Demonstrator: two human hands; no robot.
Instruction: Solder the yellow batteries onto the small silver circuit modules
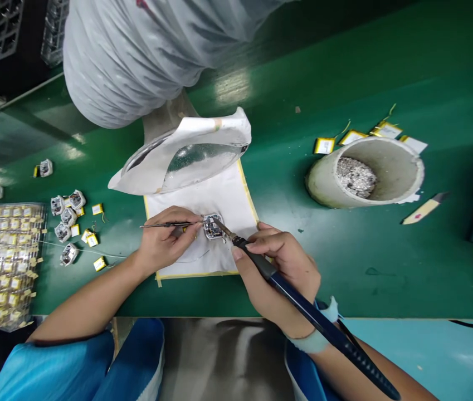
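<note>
My right hand (280, 275) is wrapped round a dark blue soldering iron (298, 301). The iron's tip touches or hovers just over a small circuit board in a pale housing (212, 227); I cannot tell which. My left hand (164, 238) pinches thin dark tweezers (156, 225), whose right end reaches the housing's left edge. Under the housing lies a white sheet (223, 195) bordered with yellow tape. A thin wire runs in from the left towards my left hand.
A fume hood (203, 128) on a wide grey duct (144, 50) overhangs the sheet. To the right stand a pot of solder scraps (315, 184), several yellow-edged batteries (325, 146) and a knife (424, 210). Leftward are loose housings (69, 254), batteries (100, 263) and a filled clear tray (6, 256).
</note>
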